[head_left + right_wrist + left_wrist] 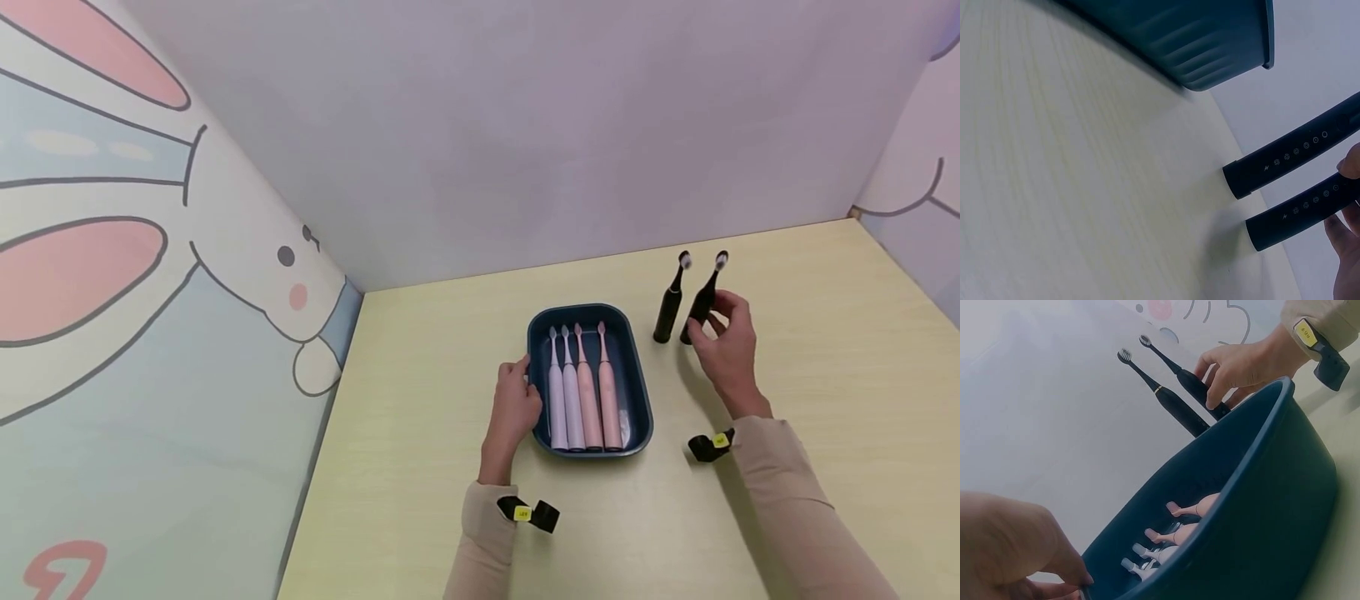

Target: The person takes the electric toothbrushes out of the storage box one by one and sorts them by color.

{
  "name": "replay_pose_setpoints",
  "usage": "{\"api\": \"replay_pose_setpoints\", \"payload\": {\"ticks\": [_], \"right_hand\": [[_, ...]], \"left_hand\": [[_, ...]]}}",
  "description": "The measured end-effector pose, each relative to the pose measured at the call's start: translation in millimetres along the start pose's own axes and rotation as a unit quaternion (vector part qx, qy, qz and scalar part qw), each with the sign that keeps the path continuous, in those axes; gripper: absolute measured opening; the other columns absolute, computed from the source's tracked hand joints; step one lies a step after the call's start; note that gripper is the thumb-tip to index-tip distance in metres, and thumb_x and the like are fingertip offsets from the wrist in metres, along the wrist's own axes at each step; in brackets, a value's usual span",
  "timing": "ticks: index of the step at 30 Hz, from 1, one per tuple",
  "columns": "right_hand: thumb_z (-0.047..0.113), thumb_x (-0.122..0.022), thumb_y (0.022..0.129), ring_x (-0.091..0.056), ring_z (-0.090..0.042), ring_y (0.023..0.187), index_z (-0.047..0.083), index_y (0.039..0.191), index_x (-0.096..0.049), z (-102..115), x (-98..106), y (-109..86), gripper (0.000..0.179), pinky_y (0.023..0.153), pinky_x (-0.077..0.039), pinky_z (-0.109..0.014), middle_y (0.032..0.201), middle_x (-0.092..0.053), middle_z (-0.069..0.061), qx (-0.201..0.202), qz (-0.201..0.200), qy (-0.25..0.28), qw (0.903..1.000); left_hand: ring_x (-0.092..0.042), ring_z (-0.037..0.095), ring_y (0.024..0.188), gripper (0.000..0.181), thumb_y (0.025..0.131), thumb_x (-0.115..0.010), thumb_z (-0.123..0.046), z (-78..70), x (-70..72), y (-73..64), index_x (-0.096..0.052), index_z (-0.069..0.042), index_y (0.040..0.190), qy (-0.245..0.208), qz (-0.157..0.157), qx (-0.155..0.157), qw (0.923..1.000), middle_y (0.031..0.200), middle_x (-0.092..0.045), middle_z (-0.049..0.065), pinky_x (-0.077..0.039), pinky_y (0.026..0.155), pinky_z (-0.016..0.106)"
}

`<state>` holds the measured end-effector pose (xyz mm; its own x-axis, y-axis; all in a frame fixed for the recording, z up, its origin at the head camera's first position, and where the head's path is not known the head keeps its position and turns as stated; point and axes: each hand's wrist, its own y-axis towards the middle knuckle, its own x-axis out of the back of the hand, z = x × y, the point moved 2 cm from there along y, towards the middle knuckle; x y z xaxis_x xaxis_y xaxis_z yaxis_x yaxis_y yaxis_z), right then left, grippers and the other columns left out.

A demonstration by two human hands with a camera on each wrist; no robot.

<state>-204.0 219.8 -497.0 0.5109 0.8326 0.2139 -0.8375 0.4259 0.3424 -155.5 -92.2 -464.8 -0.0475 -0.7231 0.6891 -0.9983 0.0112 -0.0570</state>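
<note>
My left hand grips the left rim of a dark blue plastic bin, thumb and fingers at its edge. Inside lie two lilac electric toothbrushes and two pink electric toothbrushes, side by side with heads toward the back. To the right of the bin, my right hand pinches a black electric toothbrush by its handle, head up. Just left of it stands a second black electric toothbrush, upright on its base. The right wrist view shows the indicator marks on both black handles.
The bin and brushes are on a pale wood-look table. A plain light wall rises behind its back edge. On the left stands a wall panel with a cartoon rabbit. Each sleeve carries a black wrist camera.
</note>
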Motion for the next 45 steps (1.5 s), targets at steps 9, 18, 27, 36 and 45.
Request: {"api": "replay_pose_setpoints", "payload": {"ticks": [9, 18, 27, 36, 45], "right_hand": [[-0.004, -0.062, 0.083, -0.048, -0.005, 0.111, 0.003, 0.137, -0.042, 6, 7, -5.3, 0.058, 0.102, -0.042, -0.029, 0.115, -0.044, 0.014, 0.0, -0.014, 0.008, 0.9999], [-0.007, -0.062, 0.082, -0.049, -0.009, 0.113, 0.009, 0.137, -0.04, 12, 19, -20.0, 0.062, 0.1, -0.042, -0.022, 0.118, -0.048, 0.006, -0.022, -0.033, 0.047, 0.9981], [-0.012, -0.06, 0.081, -0.05, -0.016, 0.114, 0.006, 0.136, -0.039, 43, 23, -42.2, 0.061, 0.098, -0.042, -0.018, 0.118, -0.048, 0.001, -0.003, -0.028, 0.098, 0.9948], [-0.017, -0.06, 0.08, -0.053, -0.017, 0.112, 0.006, 0.137, -0.04, 60, 9, -59.4, 0.065, 0.095, -0.043, -0.016, 0.119, -0.049, 0.001, 0.035, 0.002, 0.137, 0.99], [-0.017, -0.064, 0.079, -0.054, -0.018, 0.112, -0.002, 0.137, -0.038, 74, -19, -74.9, 0.066, 0.095, -0.043, -0.013, 0.123, -0.05, -0.014, 0.062, 0.091, 0.109, 0.988]], "left_hand": [[-0.052, 0.019, 0.093, 0.048, 0.094, -0.047, -0.001, 0.0, 1.1, 0.3, -0.044, -0.004, 0.143, -0.005, -0.004, -0.003, 1.0, 0.125, -0.048, 0.014, -0.049, 0.08, 0.033], [-0.052, 0.018, 0.091, 0.049, 0.094, -0.047, -0.001, 2.2, -0.3, 0.3, -0.044, -0.005, 0.143, -0.013, 0.0, 0.003, 0.9999, 0.125, -0.048, 0.014, -0.048, 0.078, 0.032], [-0.052, 0.02, 0.096, 0.049, 0.094, -0.046, -0.001, 1.6, 0.9, -1.5, -0.043, -0.006, 0.143, -0.013, 0.003, 0.008, 0.9999, 0.127, -0.047, 0.014, -0.049, 0.083, 0.034], [-0.052, 0.02, 0.095, 0.049, 0.095, -0.046, -0.002, 0.9, 0.3, -1.0, -0.043, -0.006, 0.143, -0.01, 0.004, 0.005, 0.9999, 0.126, -0.047, 0.014, -0.049, 0.083, 0.034], [-0.052, 0.02, 0.095, 0.049, 0.095, -0.046, -0.002, -0.8, 1.0, 0.4, -0.043, -0.006, 0.143, -0.008, 0.004, 0.007, 0.9999, 0.126, -0.047, 0.014, -0.049, 0.082, 0.034]]}}
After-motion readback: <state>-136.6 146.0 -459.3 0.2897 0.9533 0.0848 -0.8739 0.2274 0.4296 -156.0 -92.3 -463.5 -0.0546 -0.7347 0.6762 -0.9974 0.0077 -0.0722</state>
